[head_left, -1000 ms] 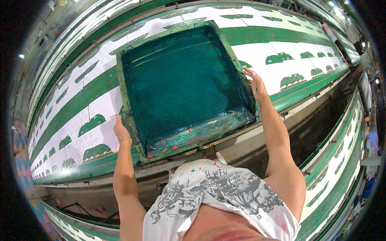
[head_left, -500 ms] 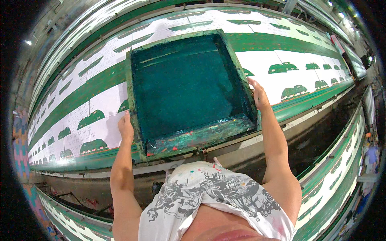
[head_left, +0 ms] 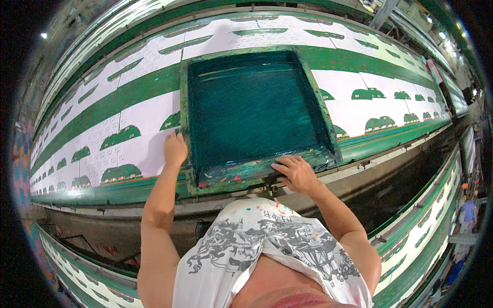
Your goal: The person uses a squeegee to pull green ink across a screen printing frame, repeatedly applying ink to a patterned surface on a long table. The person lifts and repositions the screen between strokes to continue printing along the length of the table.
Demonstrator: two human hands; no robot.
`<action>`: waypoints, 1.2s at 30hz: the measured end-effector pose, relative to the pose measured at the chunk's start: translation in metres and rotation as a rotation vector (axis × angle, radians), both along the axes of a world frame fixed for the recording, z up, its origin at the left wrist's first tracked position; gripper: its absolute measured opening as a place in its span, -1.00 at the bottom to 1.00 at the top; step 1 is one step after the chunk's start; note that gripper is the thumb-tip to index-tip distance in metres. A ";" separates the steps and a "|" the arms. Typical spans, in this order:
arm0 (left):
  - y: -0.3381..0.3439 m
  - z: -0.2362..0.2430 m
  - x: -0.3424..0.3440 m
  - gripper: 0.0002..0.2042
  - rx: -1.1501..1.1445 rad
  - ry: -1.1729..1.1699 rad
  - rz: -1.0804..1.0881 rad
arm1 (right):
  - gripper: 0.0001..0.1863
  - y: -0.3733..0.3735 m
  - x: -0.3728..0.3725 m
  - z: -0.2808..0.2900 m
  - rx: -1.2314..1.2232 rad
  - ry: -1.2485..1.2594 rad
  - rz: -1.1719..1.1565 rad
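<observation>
A square screen-printing frame point(head_left: 323, 96) with a green, paint-stained rim and dark teal ink inside lies on the long printing table point(head_left: 123, 91) over white material printed with green humped shapes. My left hand point(head_left: 175, 149) is closed at the frame's left side, its curled fingers against the outer edge. My right hand point(head_left: 300, 175) rests on the near rim toward its right end, fingers apart and bent over the top.
More long printed tables run beyond this one and behind me at the lower right point(head_left: 418, 226) and lower left point(head_left: 82, 267). A dark aisle lies along the near edge. A metal post point(head_left: 385, 13) rises at the back, and a person in blue point(head_left: 467, 213) is at the far right.
The frame has shifted rightward along the table. My left hand moved with it; my right hand has left the frame's right side for the near rim.
</observation>
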State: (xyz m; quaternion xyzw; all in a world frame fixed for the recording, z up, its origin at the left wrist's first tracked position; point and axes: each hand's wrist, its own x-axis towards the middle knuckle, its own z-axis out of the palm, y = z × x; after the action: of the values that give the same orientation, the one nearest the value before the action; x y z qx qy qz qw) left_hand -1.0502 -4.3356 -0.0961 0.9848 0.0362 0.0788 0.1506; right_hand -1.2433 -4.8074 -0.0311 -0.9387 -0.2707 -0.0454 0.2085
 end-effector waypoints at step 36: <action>-0.013 0.005 -0.012 -0.51 -0.009 -0.164 -0.116 | -0.51 0.068 0.131 -0.028 -0.163 -0.274 -0.131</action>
State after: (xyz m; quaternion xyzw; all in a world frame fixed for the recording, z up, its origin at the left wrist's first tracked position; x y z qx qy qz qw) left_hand -1.0618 -4.3485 -0.0912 0.9747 -0.0330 0.1503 0.1619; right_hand -1.1123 -4.7389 -0.0587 -0.9531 -0.2378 -0.1644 0.0893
